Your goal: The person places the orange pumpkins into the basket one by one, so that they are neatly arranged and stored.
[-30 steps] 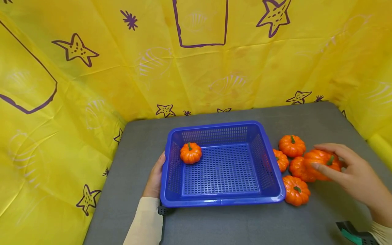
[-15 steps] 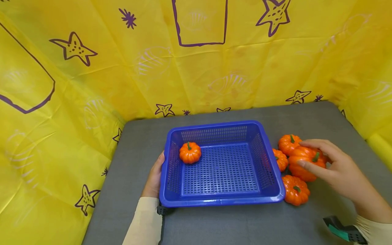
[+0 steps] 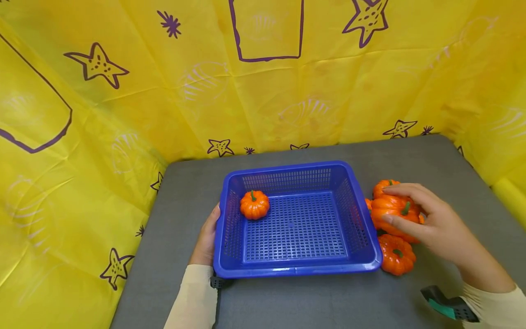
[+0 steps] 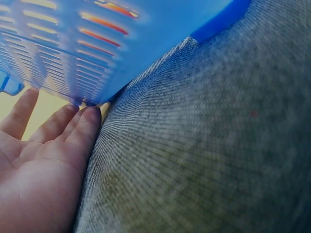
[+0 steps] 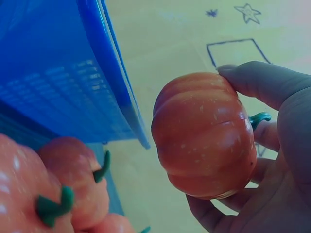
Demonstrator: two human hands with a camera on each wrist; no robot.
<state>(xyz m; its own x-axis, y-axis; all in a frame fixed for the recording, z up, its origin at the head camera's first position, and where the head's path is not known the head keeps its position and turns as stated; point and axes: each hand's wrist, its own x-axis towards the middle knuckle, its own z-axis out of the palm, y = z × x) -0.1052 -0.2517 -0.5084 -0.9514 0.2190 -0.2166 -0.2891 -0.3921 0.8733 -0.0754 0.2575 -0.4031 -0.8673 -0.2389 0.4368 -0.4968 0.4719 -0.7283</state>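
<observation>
My right hand grips a small orange pumpkin with a green stem, thumb on one side and fingers on the other. It is held above the other pumpkins, right beside the basket's right wall. The blue plastic basket has slotted walls and one pumpkin sitting at its left inside. My left hand rests against the basket's left outer wall; in the left wrist view its fingers lie fairly straight with their tips at the slotted wall.
Right of the basket, several more pumpkins stand bunched on the grey cloth table, one nearest me and another at the back. They are partly hidden by the held pumpkin. Yellow printed cloth hangs behind and at both sides.
My right hand has moved left with the pumpkin, over the group and close to the basket's right rim. My left hand and the basket have stayed in place.
</observation>
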